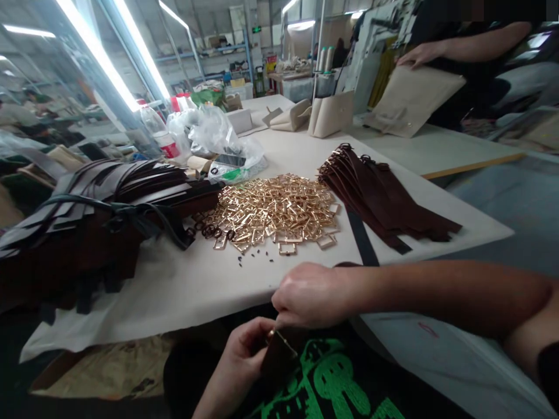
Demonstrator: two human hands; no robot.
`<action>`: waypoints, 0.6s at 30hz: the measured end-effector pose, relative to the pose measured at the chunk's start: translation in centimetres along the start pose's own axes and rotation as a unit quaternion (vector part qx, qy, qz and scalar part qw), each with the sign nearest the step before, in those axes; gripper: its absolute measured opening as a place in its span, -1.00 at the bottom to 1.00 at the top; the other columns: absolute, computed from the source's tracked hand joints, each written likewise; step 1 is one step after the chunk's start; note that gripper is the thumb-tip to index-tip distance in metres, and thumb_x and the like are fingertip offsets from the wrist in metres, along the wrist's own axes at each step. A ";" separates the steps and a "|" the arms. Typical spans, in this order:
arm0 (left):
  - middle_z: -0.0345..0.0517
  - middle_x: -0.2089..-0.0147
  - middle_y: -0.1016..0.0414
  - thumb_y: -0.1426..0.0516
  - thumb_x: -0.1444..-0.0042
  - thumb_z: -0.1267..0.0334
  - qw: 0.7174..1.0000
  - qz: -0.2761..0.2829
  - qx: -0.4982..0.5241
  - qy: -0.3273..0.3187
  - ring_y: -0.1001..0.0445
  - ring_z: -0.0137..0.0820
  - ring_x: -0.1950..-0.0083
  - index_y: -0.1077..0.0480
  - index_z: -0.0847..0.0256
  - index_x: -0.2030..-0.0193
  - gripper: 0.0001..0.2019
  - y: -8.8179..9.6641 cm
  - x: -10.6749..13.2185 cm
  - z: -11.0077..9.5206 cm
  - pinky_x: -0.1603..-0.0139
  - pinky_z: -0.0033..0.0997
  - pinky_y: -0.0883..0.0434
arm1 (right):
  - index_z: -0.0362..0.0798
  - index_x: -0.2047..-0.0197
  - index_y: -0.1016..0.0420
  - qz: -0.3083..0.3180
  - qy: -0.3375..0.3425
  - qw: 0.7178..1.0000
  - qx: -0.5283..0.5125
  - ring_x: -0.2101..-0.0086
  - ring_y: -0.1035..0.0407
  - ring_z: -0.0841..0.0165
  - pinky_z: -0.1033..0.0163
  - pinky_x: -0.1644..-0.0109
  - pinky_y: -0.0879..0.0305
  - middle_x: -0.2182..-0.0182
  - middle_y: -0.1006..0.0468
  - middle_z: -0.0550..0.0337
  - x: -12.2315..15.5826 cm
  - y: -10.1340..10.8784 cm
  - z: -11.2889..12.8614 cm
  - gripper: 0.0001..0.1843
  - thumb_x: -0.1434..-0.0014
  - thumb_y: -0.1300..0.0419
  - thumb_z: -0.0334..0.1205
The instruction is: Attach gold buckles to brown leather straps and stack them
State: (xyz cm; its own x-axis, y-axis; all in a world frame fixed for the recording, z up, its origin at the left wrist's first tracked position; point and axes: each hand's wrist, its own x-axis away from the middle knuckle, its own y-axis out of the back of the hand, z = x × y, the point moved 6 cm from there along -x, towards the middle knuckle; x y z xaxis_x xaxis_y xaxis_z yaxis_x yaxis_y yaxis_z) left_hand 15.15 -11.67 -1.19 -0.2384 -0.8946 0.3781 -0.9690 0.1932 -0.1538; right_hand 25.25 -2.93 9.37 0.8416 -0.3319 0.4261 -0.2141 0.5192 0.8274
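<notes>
Low in front of my body, my left hand [242, 356] is closed on a dark brown leather strap [277, 355]. A thin gold buckle [286, 342] shows at the strap, by my left fingertips. My right hand [311, 294] is closed just above, its fingertips meeting the buckle's upper end; what it pinches is hidden by the fingers. Beyond my hands, a heap of gold rectangular buckles [279, 203] lies on the pale table [192, 285]. Small dark brown loops [212, 231] sit at the heap's left edge.
A tied bundle of dark straps [131, 195] rests at the left, and brown straps with buckles [375, 198] at the right. Behind are plastic bags [205, 131], a phone [230, 160] and a beige bag piece [332, 113]. A co-worker's hand [421, 55] holds a beige panel [414, 99].
</notes>
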 end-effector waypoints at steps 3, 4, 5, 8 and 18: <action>-0.19 0.39 -0.35 -0.28 -0.09 0.12 1.000 -0.002 0.004 -0.025 -0.23 -0.49 0.39 -0.51 0.27 0.39 -0.77 0.2 -0.4 -0.5 0.39 -0.53 -0.22 | -0.10 0.43 -0.65 -0.032 0.062 0.993 0.092 0.54 -0.30 0.35 0.25 0.45 -0.05 0.57 -0.53 0.11 -1.8 1.8 1.2 -0.76 -0.20 -0.26 -0.18; -0.19 0.38 -0.35 -0.28 -0.09 0.12 0.999 -0.016 0.014 -0.040 -0.23 -0.49 0.38 -0.51 0.27 0.39 -0.77 0.6 -0.8 -0.5 0.37 -0.53 -0.23 | -0.09 0.49 -0.62 -0.047 0.081 0.989 0.114 0.56 -0.29 0.36 0.24 0.44 -0.07 0.61 -0.50 0.14 -2.5 2.4 1.4 -0.77 -0.17 -0.30 -0.22; -0.19 0.38 -0.35 -0.28 -0.08 0.12 0.997 -0.036 0.030 -0.055 -0.24 -0.49 0.38 -0.52 0.26 0.39 -0.78 1.0 -1.2 -0.4 0.36 -0.54 -0.24 | -0.08 0.54 -0.59 -0.060 0.097 0.984 0.136 0.56 -0.27 0.38 0.23 0.42 -0.08 0.63 -0.47 0.17 -3.4 3.0 1.4 -0.77 -0.13 -0.33 -0.26; -0.25 0.46 -0.33 -0.31 -0.05 0.10 0.986 -0.115 0.095 -0.073 -0.20 -0.54 0.45 -0.51 0.24 0.38 -0.78 2.3 -3.0 0.5 0.41 -0.57 -0.22 | -0.06 0.50 -0.57 -0.108 0.150 0.961 0.206 0.50 -0.31 0.35 0.22 0.36 -0.13 0.57 -0.50 0.21 -5.7 4.5 0.9 -0.81 -0.13 -0.36 -0.27; -0.21 0.41 -0.53 -0.40 0.15 0.22 0.938 -0.202 0.260 -0.113 -0.41 -0.50 0.39 -0.57 0.23 0.35 -0.78 3.9 -6.2 1.0 0.29 -0.55 -0.34 | -0.11 0.26 -0.55 -0.305 0.008 0.951 -0.040 0.37 -0.40 0.34 0.29 0.32 -0.16 0.33 -0.56 0.14 -3.0 0.3 -5.8 -0.86 -0.24 -0.25 -0.20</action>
State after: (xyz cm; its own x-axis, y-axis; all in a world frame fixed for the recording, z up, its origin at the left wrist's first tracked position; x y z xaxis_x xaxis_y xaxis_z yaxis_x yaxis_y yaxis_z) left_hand 12.97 -5.74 -5.05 0.2173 -0.9264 0.3074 -0.8012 -0.3492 -0.4859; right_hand 25.50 2.76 6.24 0.8045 -0.5794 -0.1304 0.3541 0.2917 0.8885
